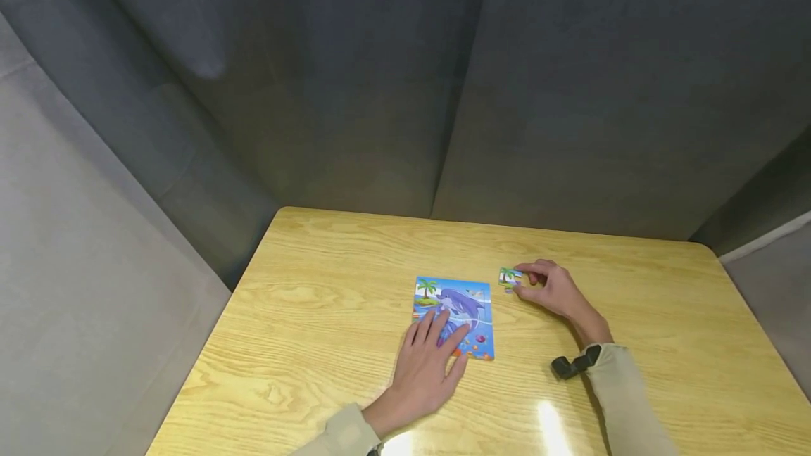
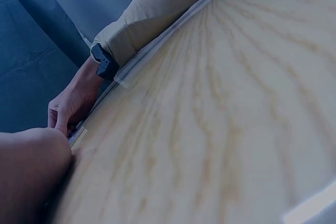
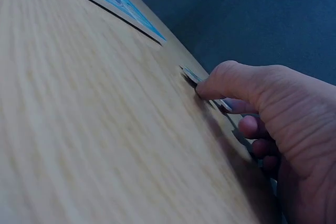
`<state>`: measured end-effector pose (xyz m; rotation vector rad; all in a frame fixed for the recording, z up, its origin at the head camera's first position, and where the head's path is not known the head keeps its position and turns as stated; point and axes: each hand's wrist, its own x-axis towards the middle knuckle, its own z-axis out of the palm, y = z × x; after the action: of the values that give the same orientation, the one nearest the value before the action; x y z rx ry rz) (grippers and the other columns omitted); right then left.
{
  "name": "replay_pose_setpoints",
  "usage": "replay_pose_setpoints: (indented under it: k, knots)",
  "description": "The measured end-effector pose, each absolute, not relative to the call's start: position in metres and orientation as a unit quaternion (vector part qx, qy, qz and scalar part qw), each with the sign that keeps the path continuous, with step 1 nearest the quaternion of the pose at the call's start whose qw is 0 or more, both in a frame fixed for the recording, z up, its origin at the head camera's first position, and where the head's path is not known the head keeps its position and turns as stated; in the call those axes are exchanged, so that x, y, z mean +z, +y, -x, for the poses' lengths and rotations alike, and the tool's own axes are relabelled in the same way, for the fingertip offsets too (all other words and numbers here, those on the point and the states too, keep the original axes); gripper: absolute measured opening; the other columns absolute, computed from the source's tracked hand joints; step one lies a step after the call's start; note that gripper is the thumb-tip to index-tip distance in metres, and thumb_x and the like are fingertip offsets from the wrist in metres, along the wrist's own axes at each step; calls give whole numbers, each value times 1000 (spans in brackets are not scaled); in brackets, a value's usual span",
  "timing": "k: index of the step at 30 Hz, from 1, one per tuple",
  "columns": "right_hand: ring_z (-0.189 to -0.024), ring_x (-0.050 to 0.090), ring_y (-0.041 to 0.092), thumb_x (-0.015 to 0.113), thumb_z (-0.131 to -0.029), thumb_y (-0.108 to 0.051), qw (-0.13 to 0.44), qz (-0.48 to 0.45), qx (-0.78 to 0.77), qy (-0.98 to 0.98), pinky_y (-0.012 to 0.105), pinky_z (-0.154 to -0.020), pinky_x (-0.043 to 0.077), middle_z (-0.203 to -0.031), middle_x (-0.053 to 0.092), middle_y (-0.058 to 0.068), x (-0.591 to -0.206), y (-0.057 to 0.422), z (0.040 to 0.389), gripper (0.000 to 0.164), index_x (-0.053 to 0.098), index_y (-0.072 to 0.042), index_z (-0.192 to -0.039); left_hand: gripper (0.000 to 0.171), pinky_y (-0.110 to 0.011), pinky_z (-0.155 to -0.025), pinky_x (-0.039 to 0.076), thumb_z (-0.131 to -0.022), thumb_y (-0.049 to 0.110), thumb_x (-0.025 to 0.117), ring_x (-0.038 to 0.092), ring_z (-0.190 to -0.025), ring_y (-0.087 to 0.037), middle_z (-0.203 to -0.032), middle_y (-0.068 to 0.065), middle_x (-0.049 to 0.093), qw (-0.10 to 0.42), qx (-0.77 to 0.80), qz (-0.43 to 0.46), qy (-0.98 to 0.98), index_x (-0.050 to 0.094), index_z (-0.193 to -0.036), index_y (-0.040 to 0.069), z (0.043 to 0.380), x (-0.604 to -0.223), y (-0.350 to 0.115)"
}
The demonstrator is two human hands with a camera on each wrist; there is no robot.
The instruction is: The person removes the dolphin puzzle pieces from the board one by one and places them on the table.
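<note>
A square jigsaw puzzle (image 1: 483,333) with a dolphin, a palm tree and sea creatures lies flat on the wooden table. My left hand (image 1: 426,364) rests over its lower left part, fingers spread and fairly straight, covering some of the picture. To the right of the puzzle, my right hand (image 1: 554,293) pinches a small puzzle piece (image 1: 507,276) printed with a palm tree between thumb and fingers. In the right wrist view that piece (image 3: 193,75) is seen edge-on, close over the tabletop. The left wrist view shows only a blurred part of the left hand (image 2: 31,156).
The wooden table (image 1: 304,315) extends around both hands, its back edge against a dark grey curtain (image 1: 355,90). Lighter grey fabric (image 1: 82,266) hangs at the left. A black wrist device (image 1: 575,363) sits at the right cuff.
</note>
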<state>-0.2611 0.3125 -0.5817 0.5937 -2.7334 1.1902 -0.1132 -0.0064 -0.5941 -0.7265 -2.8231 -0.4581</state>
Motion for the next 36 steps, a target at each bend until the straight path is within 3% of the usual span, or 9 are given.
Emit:
replay_pose_setpoints:
  k: [21, 36]
  knots:
    - [-74, 45, 22, 78, -83, -5, 67, -187, 386, -901, 25, -67, 32, -81, 56, 10, -586, 313, 265, 35, 75, -3, -118, 52, -56, -120, 29, -110, 49, 36, 23, -156, -36, -168, -8, 33, 85, -159, 246, -952, 43, -160, 35, 113, -593, -7]
    - [-77, 41, 21, 75, -85, -8, 97, -166, 373, -908, 29, -71, 28, -79, 54, 8, -586, 304, 259, 31, 74, -5, -116, 51, -57, -119, 30, -110, 48, 37, 24, -156, -37, -167, -10, 34, 84, -167, 250, -950, 44, -159, 33, 113, -591, -7]
